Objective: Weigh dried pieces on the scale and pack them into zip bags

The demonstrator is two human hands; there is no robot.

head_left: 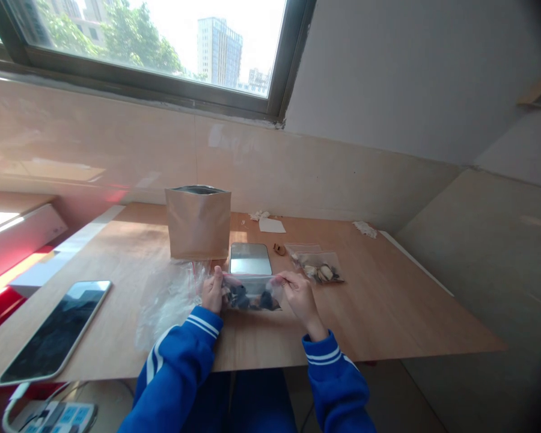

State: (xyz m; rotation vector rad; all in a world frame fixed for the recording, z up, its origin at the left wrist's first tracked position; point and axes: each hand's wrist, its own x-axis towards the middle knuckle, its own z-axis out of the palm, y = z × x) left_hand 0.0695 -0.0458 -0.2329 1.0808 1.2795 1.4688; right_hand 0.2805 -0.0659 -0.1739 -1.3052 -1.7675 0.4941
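Note:
My left hand (213, 290) and my right hand (300, 297) pinch opposite ends of a clear zip bag (251, 293) holding dark lumps and some pale pieces. The bag hangs low over the wooden table (365, 307), just in front of a flat silver digital scale (250, 259). Next to my right hand lies a second clear bag (316, 266) of tan and brown shell-like pieces. A loose sheet of crumpled clear plastic (169, 300) lies beside my left hand. Behind the scale stands an open kraft foil-lined pouch (198, 222).
A large dark-screened tablet (56, 331) lies at the table's left. Near the back edge are a small brown piece (278, 249), white paper (272, 225) and tissue scraps (365, 228). A power strip (49, 416) sits below the front-left corner. A tiled wall and window stand behind.

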